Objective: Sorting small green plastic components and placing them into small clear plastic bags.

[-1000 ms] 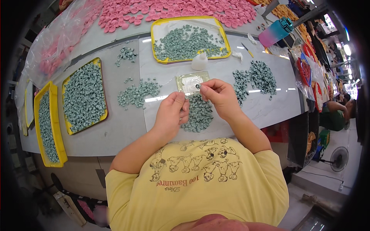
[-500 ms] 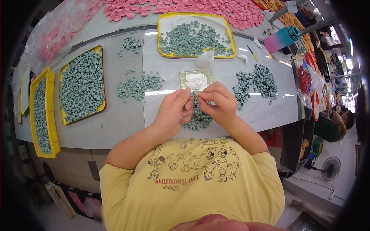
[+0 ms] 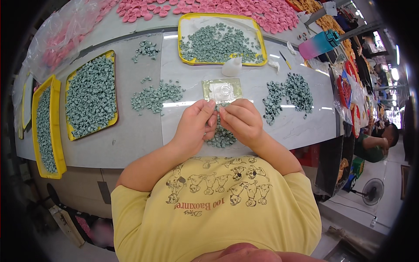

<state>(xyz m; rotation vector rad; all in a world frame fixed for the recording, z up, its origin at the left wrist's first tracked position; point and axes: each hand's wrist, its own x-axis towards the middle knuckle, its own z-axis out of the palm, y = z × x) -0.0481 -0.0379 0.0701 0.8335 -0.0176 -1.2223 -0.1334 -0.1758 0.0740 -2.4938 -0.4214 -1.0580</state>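
Note:
My left hand [image 3: 197, 124] and my right hand [image 3: 242, 121] meet over the near middle of the table, fingertips almost touching. Each is closed in a pinch. Between the tips there seems to be a small grey-green piece, mostly hidden by the fingers; what my left fingers grip cannot be made out. Below them lies a pile of small grey-green pieces [image 3: 222, 139], partly covered by the hands. Just beyond the fingertips is a flat, pale green-edged pad [image 3: 236, 88] with a clear round spot on it. A white squeeze bottle [image 3: 231, 68] stands behind the pad.
Yellow-rimmed trays of grey-green pieces stand at the back [image 3: 180, 41], the left [image 3: 116, 94] and far left [image 3: 56, 126]. Loose piles lie left [image 3: 157, 98] and right [image 3: 298, 94]. Pink cup-shaped pieces [image 3: 209, 8], a knife [image 3: 286, 60] and a pink-teal bottle [image 3: 316, 47] lie beyond.
My right hand has turned and drawn its fingers in, its tips moving slightly left against my left fingertips. The small piece visible before is now mostly covered. My left hand has barely moved.

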